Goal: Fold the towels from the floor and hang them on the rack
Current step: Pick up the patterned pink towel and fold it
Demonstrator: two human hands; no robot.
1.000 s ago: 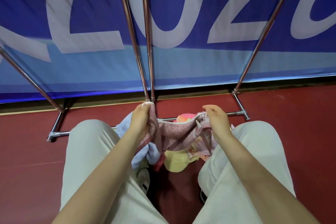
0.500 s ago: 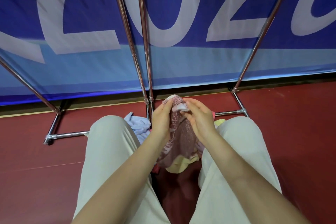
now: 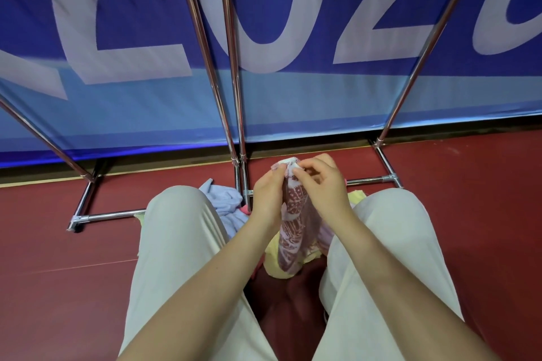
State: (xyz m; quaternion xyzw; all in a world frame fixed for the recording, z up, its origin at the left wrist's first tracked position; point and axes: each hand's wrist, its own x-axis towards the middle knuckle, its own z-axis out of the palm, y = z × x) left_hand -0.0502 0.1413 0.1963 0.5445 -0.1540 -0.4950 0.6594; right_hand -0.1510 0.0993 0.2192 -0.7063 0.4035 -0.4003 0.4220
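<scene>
Hands (image 3: 268, 193) (image 3: 321, 184) pinch limp pink patterned terry towel (image 3: 293, 228).

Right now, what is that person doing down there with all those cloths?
A person is crouching on the red floor and folding a pink towel. Both hands grip its top edge, the left hand and right hand close together, so the towel hangs doubled between the knees. More towels lie in a pile below: a blue towel and a yellow towel. The metal rack stands just in front, and no towel shows on the parts of it in view.
</scene>
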